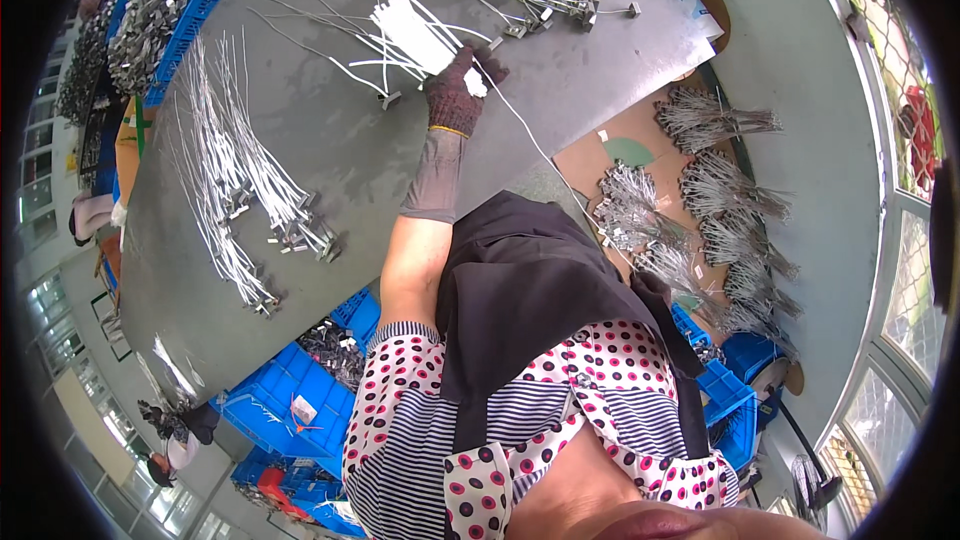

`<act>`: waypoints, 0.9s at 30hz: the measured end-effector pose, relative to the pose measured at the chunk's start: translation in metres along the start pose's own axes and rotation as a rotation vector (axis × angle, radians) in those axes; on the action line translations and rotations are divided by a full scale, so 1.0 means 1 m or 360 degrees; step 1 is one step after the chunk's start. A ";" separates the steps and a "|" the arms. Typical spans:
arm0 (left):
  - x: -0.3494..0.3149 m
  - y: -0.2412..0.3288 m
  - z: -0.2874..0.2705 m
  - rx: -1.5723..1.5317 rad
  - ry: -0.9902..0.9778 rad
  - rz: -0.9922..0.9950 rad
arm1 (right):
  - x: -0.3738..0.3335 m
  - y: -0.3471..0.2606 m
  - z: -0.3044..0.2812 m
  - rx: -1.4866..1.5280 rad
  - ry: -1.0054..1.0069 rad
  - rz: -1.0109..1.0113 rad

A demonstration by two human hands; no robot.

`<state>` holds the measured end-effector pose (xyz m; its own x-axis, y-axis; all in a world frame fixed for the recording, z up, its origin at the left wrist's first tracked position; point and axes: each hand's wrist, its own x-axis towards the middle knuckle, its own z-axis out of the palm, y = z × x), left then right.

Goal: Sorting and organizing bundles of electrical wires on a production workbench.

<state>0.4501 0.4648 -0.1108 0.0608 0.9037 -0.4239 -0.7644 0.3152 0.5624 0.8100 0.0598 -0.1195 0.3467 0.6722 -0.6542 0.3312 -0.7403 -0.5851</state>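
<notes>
My left hand (462,92), in a dark knit glove with a grey sleeve guard, is closed around a bundle of white tubes (412,35) over the metal table. Some tubes fan out to the left, with thin wires and a small metal clip (389,100) beside them. A long white wire (540,148) runs from that hand past the table edge to my right hand (652,287). The right hand, also dark-gloved, is low beside my apron and partly hidden; the wire appears gripped in it, though its fingers are hard to see.
The grey metal table (330,155) bears bundles of white wires with metal ends (235,180) at left and more clipped wires (545,0) at the far side. Wire bundles (735,190) lie on cardboard at right. Blue crates (290,400) of parts stand below and far left.
</notes>
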 end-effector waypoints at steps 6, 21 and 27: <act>-0.026 -0.026 0.012 0.0189 0.0007 -0.0159 | 0.065 -0.065 0.029 0.0282 -0.0042 -0.0258; -0.019 0.042 -0.017 -0.0085 0.0201 0.0252 | 0.040 -0.017 0.003 0.0148 -0.0024 0.0129; -0.032 0.036 -0.015 -0.0033 0.0244 0.0289 | 0.050 0.010 -0.012 0.0208 -0.0045 -0.0100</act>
<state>0.4113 0.4430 -0.0877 -0.1758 0.8900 -0.4208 -0.7670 0.1441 0.6252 0.8411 0.0866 -0.1522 0.3033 0.7178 -0.6267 0.2334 -0.6936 -0.6815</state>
